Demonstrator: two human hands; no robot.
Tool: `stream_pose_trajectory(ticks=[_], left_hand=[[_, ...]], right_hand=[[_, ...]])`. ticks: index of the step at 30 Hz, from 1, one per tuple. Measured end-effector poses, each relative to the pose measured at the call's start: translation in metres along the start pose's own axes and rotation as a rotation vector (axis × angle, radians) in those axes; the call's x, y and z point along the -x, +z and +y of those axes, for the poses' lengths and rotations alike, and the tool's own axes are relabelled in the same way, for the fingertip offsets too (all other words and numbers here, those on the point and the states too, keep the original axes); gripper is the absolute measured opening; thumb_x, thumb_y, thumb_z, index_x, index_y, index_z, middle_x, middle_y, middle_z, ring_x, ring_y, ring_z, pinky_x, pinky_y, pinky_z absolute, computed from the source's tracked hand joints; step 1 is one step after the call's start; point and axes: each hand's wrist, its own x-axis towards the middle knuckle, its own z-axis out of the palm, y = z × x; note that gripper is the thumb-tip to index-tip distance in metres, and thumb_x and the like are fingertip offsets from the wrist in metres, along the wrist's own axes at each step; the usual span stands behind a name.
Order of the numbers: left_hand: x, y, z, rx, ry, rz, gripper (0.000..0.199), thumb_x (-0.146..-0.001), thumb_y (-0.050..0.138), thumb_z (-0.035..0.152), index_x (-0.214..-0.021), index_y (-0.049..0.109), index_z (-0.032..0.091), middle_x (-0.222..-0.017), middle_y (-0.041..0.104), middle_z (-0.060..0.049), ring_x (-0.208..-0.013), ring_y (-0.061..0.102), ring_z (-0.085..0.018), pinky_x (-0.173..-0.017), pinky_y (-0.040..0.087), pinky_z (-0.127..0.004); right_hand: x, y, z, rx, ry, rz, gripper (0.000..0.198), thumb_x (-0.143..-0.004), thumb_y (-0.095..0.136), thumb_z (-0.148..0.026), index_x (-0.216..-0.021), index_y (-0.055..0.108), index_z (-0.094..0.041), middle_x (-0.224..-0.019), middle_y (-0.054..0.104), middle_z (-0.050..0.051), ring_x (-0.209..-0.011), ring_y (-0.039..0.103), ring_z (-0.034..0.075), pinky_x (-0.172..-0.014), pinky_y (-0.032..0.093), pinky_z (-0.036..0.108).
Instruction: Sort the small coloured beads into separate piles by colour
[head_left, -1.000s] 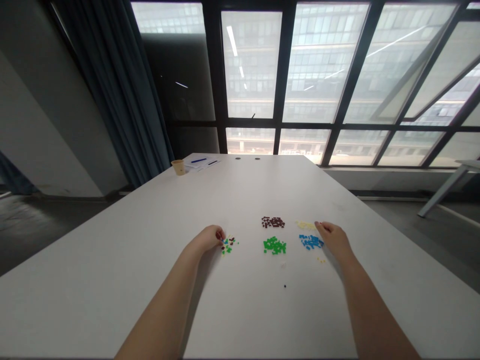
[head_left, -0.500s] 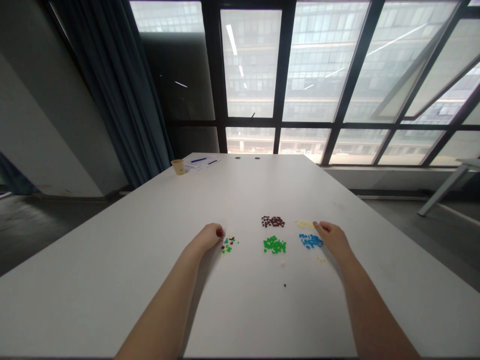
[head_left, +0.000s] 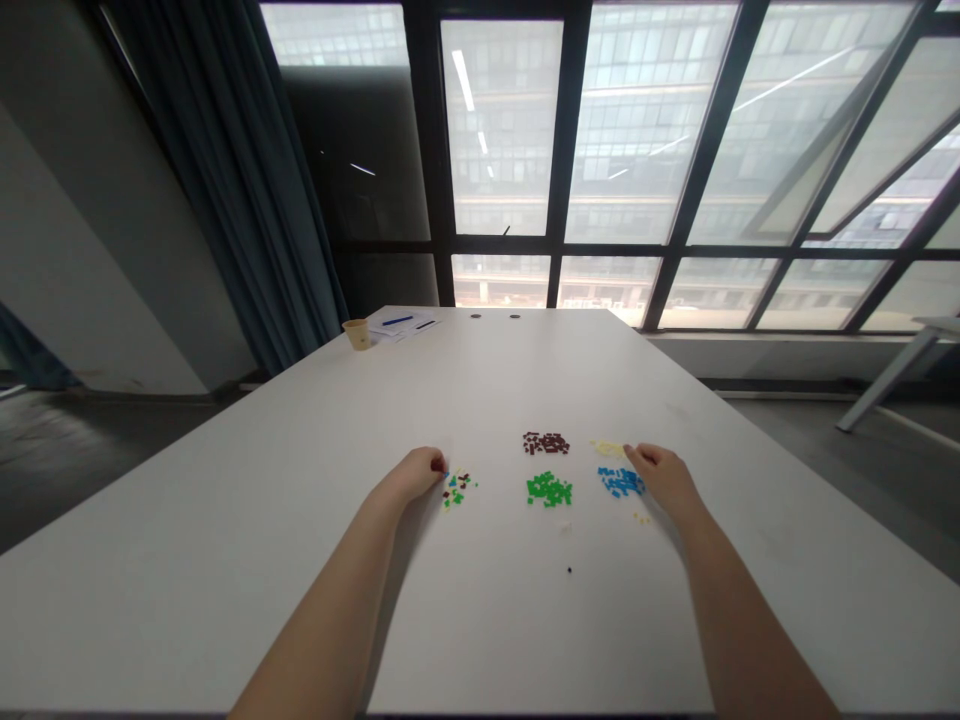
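My left hand (head_left: pixel 420 474) rests on the table with its fingers curled together, at the left edge of a small mixed group of coloured pieces (head_left: pixel 458 490). Whatever those fingers hold is hidden. My right hand (head_left: pixel 664 478) is closed in a pinch at the right end of the pale yellow pieces (head_left: pixel 608 448); anything in the pinch is too small to make out. Just below that hand's fingers lie the blue pieces (head_left: pixel 621 482). Between my hands are a pile of green pieces (head_left: pixel 550 490) and, behind it, dark brown pieces (head_left: pixel 546 443).
On the white table (head_left: pixel 495 380), a few yellow bits (head_left: pixel 642 518) lie by my right wrist. A small black dot-like piece (head_left: pixel 569 570) sits nearer me. A tan cup (head_left: pixel 358 335) and papers (head_left: pixel 397 325) with a blue pen stand at the far left edge.
My right hand has shifted very slightly left along the yellow pieces. My left hand has barely moved, and the piles look the same.
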Motion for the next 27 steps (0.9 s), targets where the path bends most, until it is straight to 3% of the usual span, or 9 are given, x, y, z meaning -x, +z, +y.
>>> stream_pose_trajectory(ticks=[6, 10, 13, 18, 24, 27], left_hand=[[0.001, -0.005, 0.003, 0.011, 0.024, 0.045, 0.017, -0.061, 0.046, 0.010, -0.070, 0.059, 0.013, -0.067, 0.058, -0.003, -0.061, 0.049, -0.013, -0.057, 0.035, -0.022], [0.004, -0.009, 0.018, 0.299, 0.121, 0.043, 0.011, -0.063, 0.052, 0.016, -0.073, 0.058, 0.013, -0.060, 0.051, 0.001, -0.056, 0.045, -0.010, -0.054, 0.034, -0.021], [0.009, -0.004, 0.038, 0.720, 0.153, -0.072, 0.024, -0.067, 0.057, 0.025, -0.088, 0.058, 0.014, -0.070, 0.054, 0.000, -0.061, 0.048, -0.010, -0.059, 0.037, -0.022], [0.019, 0.023, 0.073, 1.274, 0.060, -0.280, 0.029, -0.062, 0.068, 0.029, -0.086, 0.060, 0.014, -0.073, 0.055, -0.001, -0.065, 0.050, -0.007, -0.064, 0.038, -0.020], [0.028, 0.041, 0.090, 1.444, 0.022, -0.444, 0.023, -0.058, 0.072, 0.021, -0.077, 0.061, 0.015, -0.074, 0.054, 0.000, -0.067, 0.050, -0.007, -0.061, 0.038, -0.020], [0.029, 0.042, 0.090, 1.463, 0.026, -0.475, 0.021, -0.059, 0.072, 0.020, -0.076, 0.062, 0.014, -0.073, 0.055, 0.000, -0.070, 0.052, -0.008, -0.064, 0.038, -0.021]], right_hand=[[-0.001, 0.002, 0.004, 0.009, -0.020, 0.002, 0.040, -0.074, 0.039, -0.048, -0.046, 0.033, -0.019, -0.044, 0.032, -0.004, -0.045, 0.031, 0.009, -0.045, 0.022, 0.022], [0.000, 0.003, 0.002, 0.011, -0.032, 0.003, 0.040, -0.074, 0.039, -0.047, -0.046, 0.032, -0.019, -0.044, 0.032, -0.004, -0.045, 0.031, 0.009, -0.045, 0.022, 0.022], [0.002, 0.004, -0.002, -0.002, -0.052, 0.001, 0.040, -0.075, 0.039, -0.045, -0.046, 0.032, -0.019, -0.044, 0.030, -0.004, -0.045, 0.031, 0.009, -0.045, 0.023, 0.021], [0.007, 0.009, -0.012, -0.021, -0.105, -0.011, 0.039, -0.076, 0.039, -0.043, -0.047, 0.030, -0.019, -0.044, 0.029, -0.005, -0.044, 0.032, 0.009, -0.046, 0.024, 0.021], [0.016, 0.016, -0.033, -0.080, -0.291, -0.009, 0.037, -0.077, 0.041, -0.037, -0.047, 0.030, -0.019, -0.047, 0.031, -0.005, -0.047, 0.032, 0.009, -0.048, 0.026, 0.021], [0.025, 0.019, -0.047, -0.144, -0.418, 0.009, 0.031, -0.079, 0.042, -0.032, -0.052, 0.040, -0.018, -0.050, 0.035, -0.004, -0.050, 0.035, 0.009, -0.051, 0.029, 0.021]])
